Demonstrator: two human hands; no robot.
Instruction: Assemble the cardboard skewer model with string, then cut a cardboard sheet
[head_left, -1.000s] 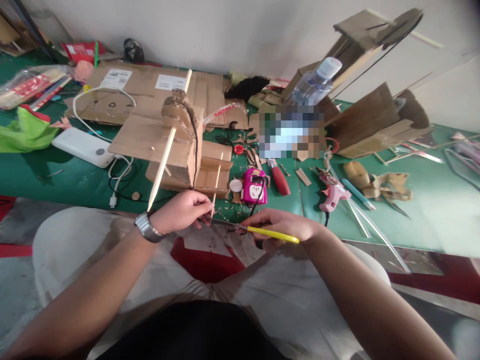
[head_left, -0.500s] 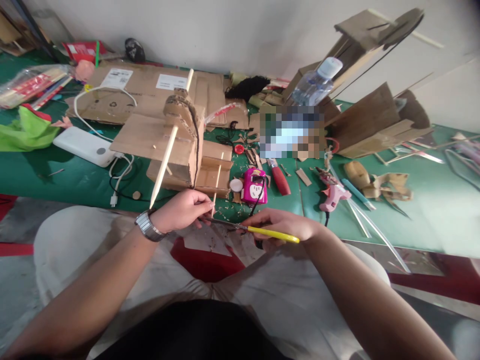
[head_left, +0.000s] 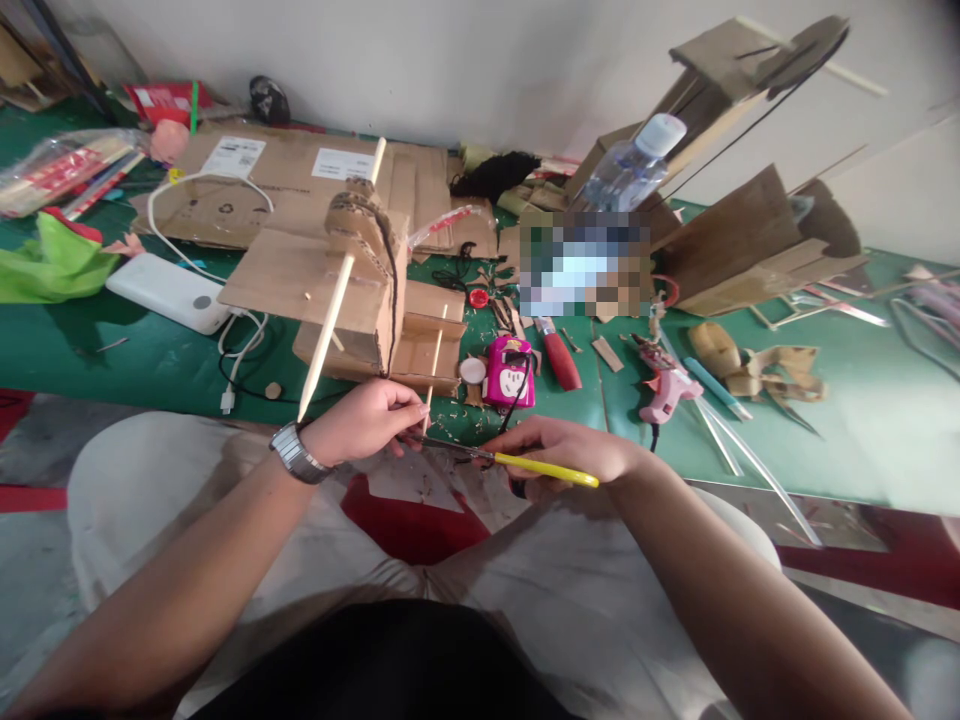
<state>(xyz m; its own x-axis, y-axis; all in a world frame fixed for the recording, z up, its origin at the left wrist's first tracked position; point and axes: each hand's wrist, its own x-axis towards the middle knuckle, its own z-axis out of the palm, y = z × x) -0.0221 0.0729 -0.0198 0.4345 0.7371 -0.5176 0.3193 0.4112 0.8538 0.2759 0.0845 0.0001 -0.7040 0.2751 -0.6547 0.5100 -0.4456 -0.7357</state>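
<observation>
My right hand grips yellow-handled scissors whose blades point left toward my left hand. My left hand, with a metal watch on its wrist, pinches a thin wooden stick at the table's near edge; the scissor tips meet the stick just below its fingers. Right behind both hands stands a cardboard model with a long wooden dowel through it and a black thread down its side. Small wood chips lie on my lap.
On the green table lie a pink glue gun, a pink tape dispenser, a red-handled knife, a white power bank with cable, flat cardboard sheets, a water bottle and cardboard constructions at the right.
</observation>
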